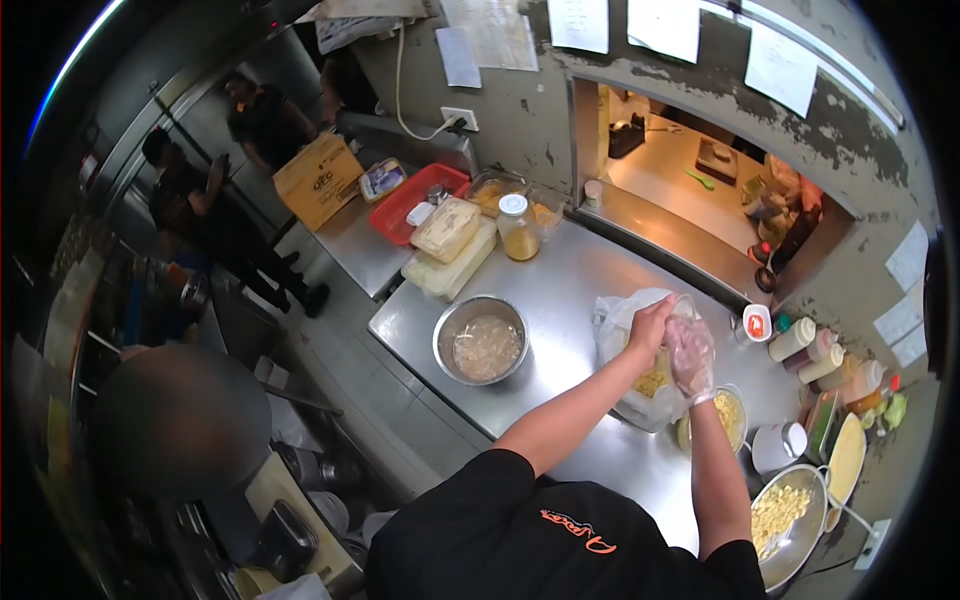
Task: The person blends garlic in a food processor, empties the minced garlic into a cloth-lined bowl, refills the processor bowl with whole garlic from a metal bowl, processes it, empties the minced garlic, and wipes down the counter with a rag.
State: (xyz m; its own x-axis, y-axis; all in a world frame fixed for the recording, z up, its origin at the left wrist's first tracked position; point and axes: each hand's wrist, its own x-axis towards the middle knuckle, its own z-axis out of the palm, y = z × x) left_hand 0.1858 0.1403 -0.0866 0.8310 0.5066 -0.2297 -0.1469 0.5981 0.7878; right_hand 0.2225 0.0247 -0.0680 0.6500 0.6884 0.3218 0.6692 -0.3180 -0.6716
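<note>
A clear plastic bag (612, 322) with yellowish chopped pieces in it lies on the steel table. My bare left hand (652, 325) is closed at the upper edge of this bag. My right hand (690, 358), in a clear plastic glove, is close beside the left one over the bag's right side. Its fingers are curled, and what they hold is hidden. Partly under my right wrist stands a metal bowl (740, 425) with more pale yellow pieces. Left of the bag, a steel pot (440, 345) holds pale pieces in liquid.
A colander (822, 500) of chopped pieces stands at the lower right. Several sauce bottles (800, 335) line the wall below the serving hatch (680, 250). A jar (520, 240), wrapped blocks (447, 230) and a red tray (392, 218) sit at the far end. People stand at left.
</note>
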